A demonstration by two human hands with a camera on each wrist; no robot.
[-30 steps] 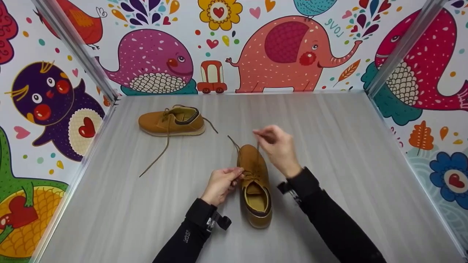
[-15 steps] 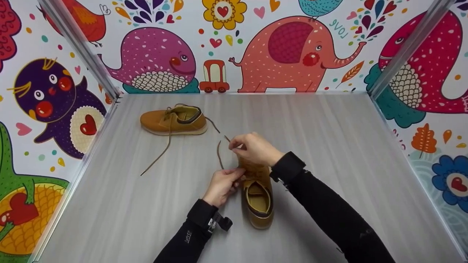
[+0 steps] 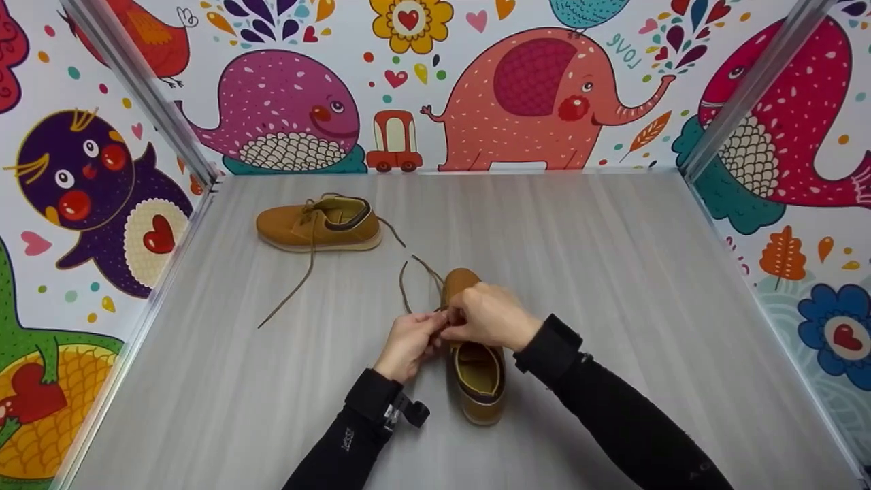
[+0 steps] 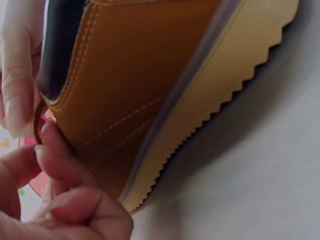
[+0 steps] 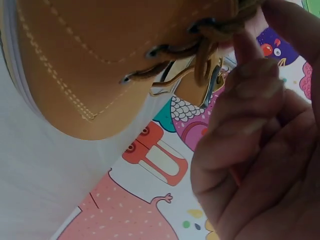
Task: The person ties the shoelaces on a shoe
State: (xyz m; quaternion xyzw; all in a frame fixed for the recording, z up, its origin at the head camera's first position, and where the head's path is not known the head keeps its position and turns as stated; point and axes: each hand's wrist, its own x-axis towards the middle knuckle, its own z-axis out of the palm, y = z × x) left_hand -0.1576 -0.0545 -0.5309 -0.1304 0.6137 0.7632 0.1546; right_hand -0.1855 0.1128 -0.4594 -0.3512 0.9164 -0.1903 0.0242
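Note:
A tan lace-up shoe (image 3: 480,391) stands upright on the floor, toe pointing away from me. At the left side of its lacing my left hand (image 3: 408,344) pinches the brown shoelace (image 4: 38,122) between thumb and forefinger. My right hand (image 3: 493,314) reaches over the shoe's lacing, its fingertips meeting the left ones. In the right wrist view the right fingers are curled, thumb and forefinger at the laces (image 5: 202,55) beside the eyelets. Two loose lace ends (image 3: 404,286) stick out past the left hand toward the back. The hands hide most of the knot area.
A second tan shoe (image 3: 320,228) lies further back on the left, toe to the left, its laces trailing on the grey floor (image 3: 612,272). Cartoon-printed walls (image 3: 422,82) enclose the back and sides, with metal corner posts (image 3: 755,88).
My right hand has swung from above the toe to the left, then down to the lacing beside my left hand. A second lace end now lies on the left. The left hand has stayed in place.

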